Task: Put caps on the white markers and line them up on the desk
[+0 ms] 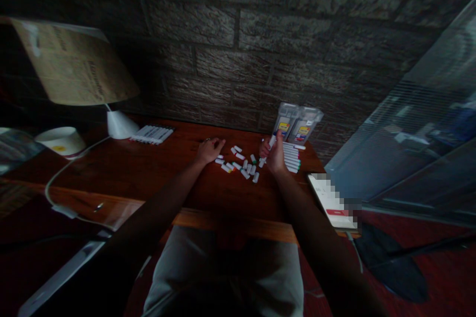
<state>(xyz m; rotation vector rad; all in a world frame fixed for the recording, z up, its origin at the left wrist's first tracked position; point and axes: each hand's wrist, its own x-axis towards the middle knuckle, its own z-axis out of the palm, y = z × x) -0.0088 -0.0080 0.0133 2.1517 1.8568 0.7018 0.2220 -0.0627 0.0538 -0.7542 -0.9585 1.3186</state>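
In my right hand [275,157] is a white marker [272,141], tilted, with the fingers wrapped round it and the thumb up along it. My left hand [210,150] rests on the table with its fingers loosely bent and apart, seemingly holding nothing. Just beside its fingertips starts a loose scatter of short white marker caps [245,174] with coloured ends, spread between both hands. Right of my right hand, a row of white markers [292,158] lies side by side, some with green or purple ends.
Two clear plastic cases [299,126] stand against the brick wall. More markers [152,134] lie in a row at left, near a lamp [119,125] and a paper cup [61,141]. A tablet-like device [329,203] sits at the wooden table's [148,168] right edge. A cable [50,183] hangs over the front.
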